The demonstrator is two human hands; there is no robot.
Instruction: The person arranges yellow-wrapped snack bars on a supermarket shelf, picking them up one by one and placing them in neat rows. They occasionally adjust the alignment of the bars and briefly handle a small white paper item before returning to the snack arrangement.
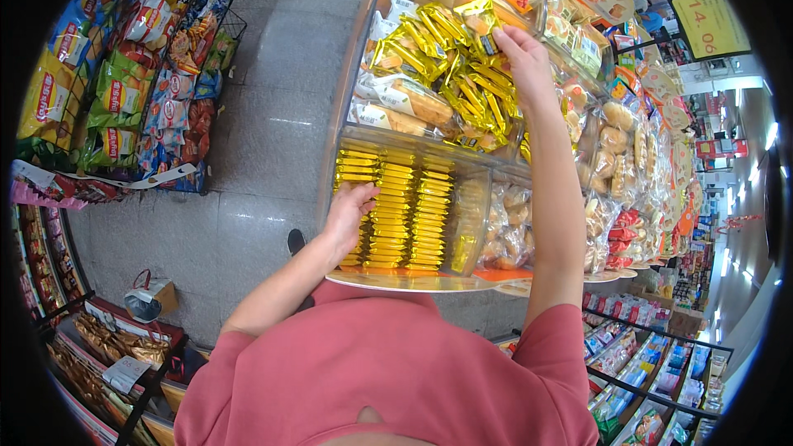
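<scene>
My right hand (523,56) is reached out over the far compartment and pinches the edge of a gold-wrapped snack packet (480,25). Beneath it lies a loose heap of similar gold packets (477,96). My left hand (351,214) rests at the left of the near compartment, its fingers on the top of a column of gold packets (356,167). Two more neat columns of gold packets (396,217) stand beside it, stacked in rows. Clear plastic walls (477,217) divide the compartments. White-wrapped bread packs (403,96) lie left of the heap.
Bagged bread rolls (508,223) fill the compartment to the right, with more bakery packs (619,136) beyond. Across the grey tiled floor (266,155) stands a rack of Lay's chip bags (118,96). A cardboard box (162,298) sits on the floor at lower left. A price sign (709,21) hangs upper right.
</scene>
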